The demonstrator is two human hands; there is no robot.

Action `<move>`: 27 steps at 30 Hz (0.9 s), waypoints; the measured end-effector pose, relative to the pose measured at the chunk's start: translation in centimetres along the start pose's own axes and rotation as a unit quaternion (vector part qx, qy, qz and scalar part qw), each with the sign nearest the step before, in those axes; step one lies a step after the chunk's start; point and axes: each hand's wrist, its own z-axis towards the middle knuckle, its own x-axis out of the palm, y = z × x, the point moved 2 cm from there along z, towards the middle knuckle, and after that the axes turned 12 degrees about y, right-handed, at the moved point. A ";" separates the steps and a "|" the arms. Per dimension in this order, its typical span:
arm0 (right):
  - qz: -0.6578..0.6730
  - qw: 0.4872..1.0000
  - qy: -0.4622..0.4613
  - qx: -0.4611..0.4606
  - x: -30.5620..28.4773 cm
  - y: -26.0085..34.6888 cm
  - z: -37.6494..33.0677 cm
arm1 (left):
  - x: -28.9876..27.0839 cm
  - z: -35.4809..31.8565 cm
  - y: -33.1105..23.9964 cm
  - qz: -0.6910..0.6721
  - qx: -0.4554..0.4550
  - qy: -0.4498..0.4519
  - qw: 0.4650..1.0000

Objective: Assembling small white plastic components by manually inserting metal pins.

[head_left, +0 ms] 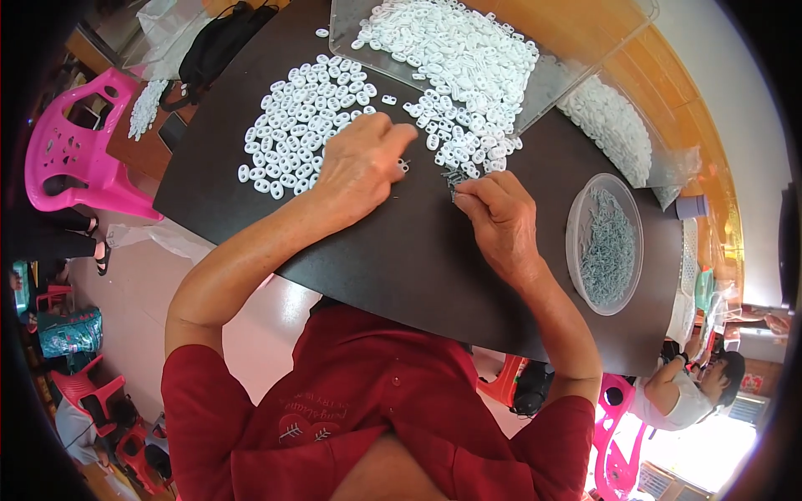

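Left hand (359,163) half curled beside white two-holed pieces (292,121); right hand (503,213), fingertips drawn close, at grey screws (454,177); what is gripped by either cannot be told.

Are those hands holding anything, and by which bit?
The left hand is at a small white two-holed piece, but its grip is hidden. The right hand is at small grey pieces; whether it holds one, I can't tell.
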 end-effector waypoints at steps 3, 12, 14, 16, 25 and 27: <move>0.003 1.000 -0.001 -0.002 0.5 0.1 0.7 | -0.2 -1.3 0.9 -0.004 -0.087 -0.006 0.996; -0.003 1.000 0.009 -0.012 1.7 0.7 2.2 | 1.7 -0.2 0.4 0.090 -0.045 0.009 0.995; 0.000 1.000 0.007 -0.007 1.6 0.3 1.8 | 1.9 0.1 0.3 0.099 -0.046 0.026 0.994; -0.001 1.000 0.009 0.005 1.5 0.0 1.5 | 1.9 0.3 0.3 0.109 -0.048 0.044 0.992; 0.174 0.980 0.026 0.093 1.5 -0.3 0.7 | 0.5 -0.9 -1.6 -0.138 -0.072 0.071 0.985; 0.241 0.963 0.035 0.117 1.4 0.1 0.4 | 0.0 -1.4 -2.1 -0.265 -0.100 0.064 0.957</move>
